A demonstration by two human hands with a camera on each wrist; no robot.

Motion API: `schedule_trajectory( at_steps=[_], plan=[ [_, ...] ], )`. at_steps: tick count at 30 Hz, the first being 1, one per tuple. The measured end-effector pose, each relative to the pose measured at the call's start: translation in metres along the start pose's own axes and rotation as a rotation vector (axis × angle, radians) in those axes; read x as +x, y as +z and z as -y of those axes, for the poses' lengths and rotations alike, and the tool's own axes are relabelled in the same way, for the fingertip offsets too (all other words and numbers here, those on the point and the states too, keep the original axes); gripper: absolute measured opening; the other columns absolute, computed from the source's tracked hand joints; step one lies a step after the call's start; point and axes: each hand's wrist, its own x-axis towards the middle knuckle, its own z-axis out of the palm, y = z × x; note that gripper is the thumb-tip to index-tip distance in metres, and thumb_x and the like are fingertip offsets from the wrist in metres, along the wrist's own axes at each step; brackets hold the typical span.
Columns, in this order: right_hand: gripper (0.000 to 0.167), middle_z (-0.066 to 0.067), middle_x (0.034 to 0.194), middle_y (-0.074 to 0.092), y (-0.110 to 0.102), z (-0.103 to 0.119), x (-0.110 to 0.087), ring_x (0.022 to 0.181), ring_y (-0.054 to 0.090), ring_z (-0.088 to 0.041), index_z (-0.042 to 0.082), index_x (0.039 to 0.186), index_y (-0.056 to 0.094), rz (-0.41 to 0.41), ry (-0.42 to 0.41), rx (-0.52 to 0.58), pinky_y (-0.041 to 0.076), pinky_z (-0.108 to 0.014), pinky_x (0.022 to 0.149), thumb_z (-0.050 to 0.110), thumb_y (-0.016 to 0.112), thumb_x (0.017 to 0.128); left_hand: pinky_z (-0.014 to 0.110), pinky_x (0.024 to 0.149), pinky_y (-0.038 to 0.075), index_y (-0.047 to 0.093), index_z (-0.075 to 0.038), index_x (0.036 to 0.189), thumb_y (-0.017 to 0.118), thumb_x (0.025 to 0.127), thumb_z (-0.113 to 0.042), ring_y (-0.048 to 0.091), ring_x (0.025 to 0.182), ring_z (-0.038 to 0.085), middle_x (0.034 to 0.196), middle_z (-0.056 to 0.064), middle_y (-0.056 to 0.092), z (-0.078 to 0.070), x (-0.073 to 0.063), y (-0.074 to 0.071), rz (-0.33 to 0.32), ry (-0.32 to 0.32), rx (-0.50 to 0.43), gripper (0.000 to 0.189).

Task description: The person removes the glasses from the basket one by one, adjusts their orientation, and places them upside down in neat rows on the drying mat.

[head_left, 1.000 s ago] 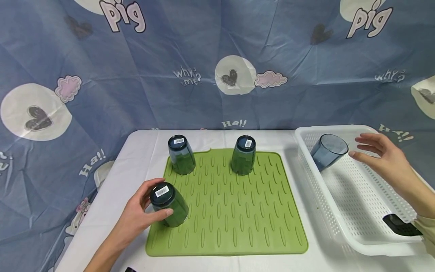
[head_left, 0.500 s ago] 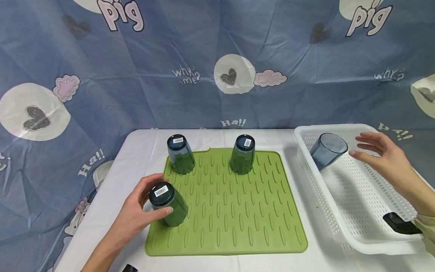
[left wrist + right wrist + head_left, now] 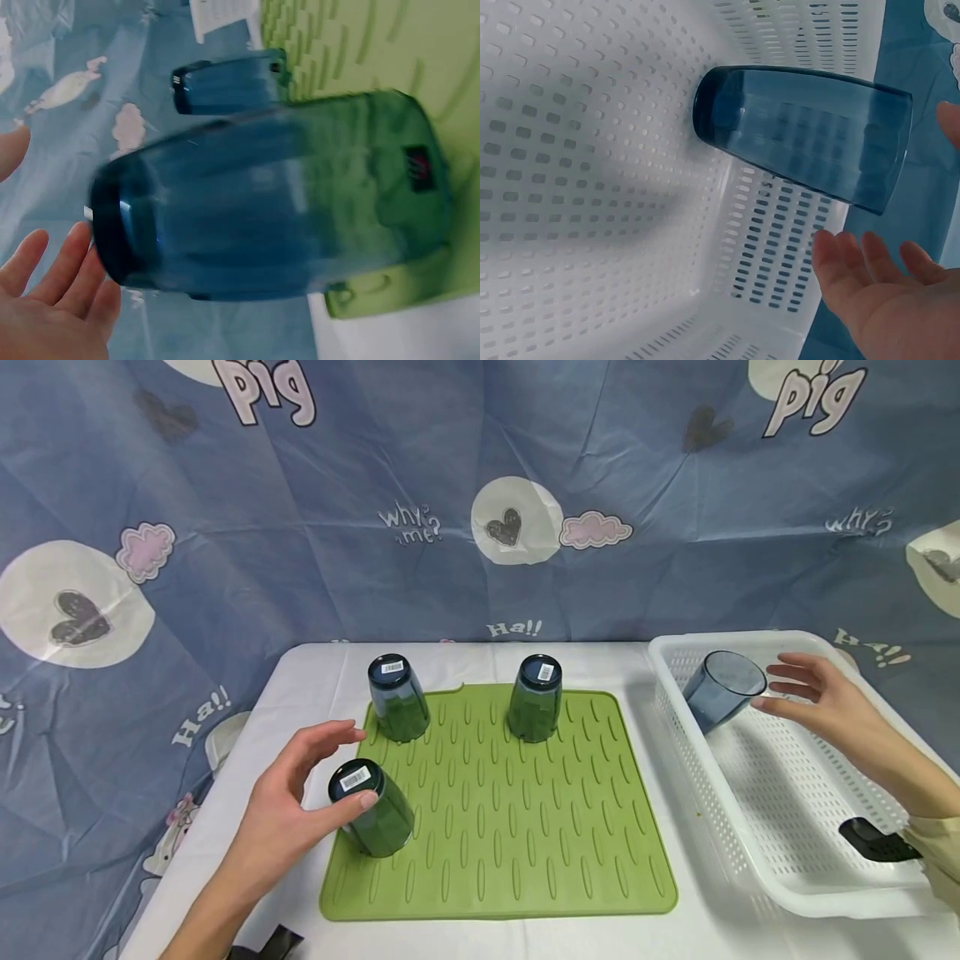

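Note:
A blue glass tumbler (image 3: 382, 817) stands upside down at the left front of a green ribbed drying mat (image 3: 525, 843). My left hand (image 3: 288, 802) is spread beside its base, thumb and fingers apart; the left wrist view shows the fingers at most lightly by the glass, not curled round it. Two more upturned tumblers, one at the back left (image 3: 399, 702) and one at the back middle (image 3: 536, 702), stand on the mat. Inside a white perforated basket (image 3: 727, 827), another tumbler (image 3: 716, 693) leans mouth up against the wall. My right hand (image 3: 825, 697) hovers by its rim, fingers parted.
White cloth covers the table (image 3: 600, 939), and a blue printed curtain (image 3: 337, 510) hangs behind it. The basket's raised rim lies between the mat and my right forearm. A black strap-like piece (image 3: 877, 841) shows at the right wrist.
The left fingers have spread and drawn back from the front tumbler, which stays in place. My right hand has moved slightly left, closer to the tumbler in the basket.

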Motion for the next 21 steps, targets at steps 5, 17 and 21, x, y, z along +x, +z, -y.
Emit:
schedule_trajectory(
  at_steps=[5,17,21],
  plan=[
    [0.083,-0.011,0.137,0.041,-0.002,-0.004,0.002,0.104,0.044,0.011,-0.002,0.153,0.016,0.02,0.002,0.023,0.041,-0.004,0.077,0.018,0.07,0.093,0.024,0.108,0.033,0.049,-0.011,0.141,0.077,0.079,0.008,0.047,0.128,0.019,0.132,0.013,0.056,-0.01,0.003,0.006,0.016,0.053,-0.053,0.07],
    [0.085,-0.027,0.149,0.029,-0.001,-0.002,0.009,0.118,0.043,-0.007,-0.002,0.154,0.012,0.089,0.011,0.017,0.04,-0.004,0.078,0.017,0.069,0.093,0.032,0.105,0.04,0.049,-0.013,0.139,0.074,0.083,0.006,0.049,0.126,0.023,0.135,0.008,0.053,-0.021,0.013,0.039,0.141,0.076,-0.18,0.064],
    [0.087,-0.029,0.15,0.028,0.001,-0.004,0.011,0.119,0.042,-0.011,-0.002,0.154,0.011,0.107,0.001,0.001,0.038,-0.004,0.077,0.016,0.07,0.093,0.032,0.106,0.04,0.049,-0.017,0.138,0.074,0.085,0.002,0.049,0.126,0.022,0.134,0.006,0.053,-0.018,0.015,0.054,0.175,0.062,-0.204,0.062]
  ],
)
